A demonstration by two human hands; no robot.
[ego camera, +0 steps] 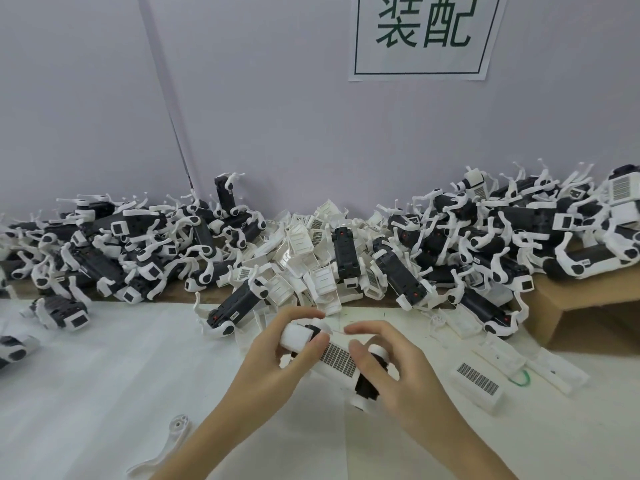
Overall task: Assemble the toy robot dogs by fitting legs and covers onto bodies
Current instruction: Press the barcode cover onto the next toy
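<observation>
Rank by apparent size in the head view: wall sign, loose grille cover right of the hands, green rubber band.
1. wall sign, largest by far, though cut off at the top.
2. grille cover.
3. green rubber band, smallest; it lies just beside the cover, so that comparison is fair.

The dog (332, 358) gripped in both hands looks like moulded plastic: a smooth white cover with a printed dark grid, and matt black at its ends. The heaps (467, 244) along the table's far edge show the same black and white plastic, the white legs slightly glossy. The table (86, 375) wears a smooth white sheet, maybe paper. At the right edge, a box (588, 317) of matt brown cardboard. The sign (426, 36) is white paper printed in green.
</observation>
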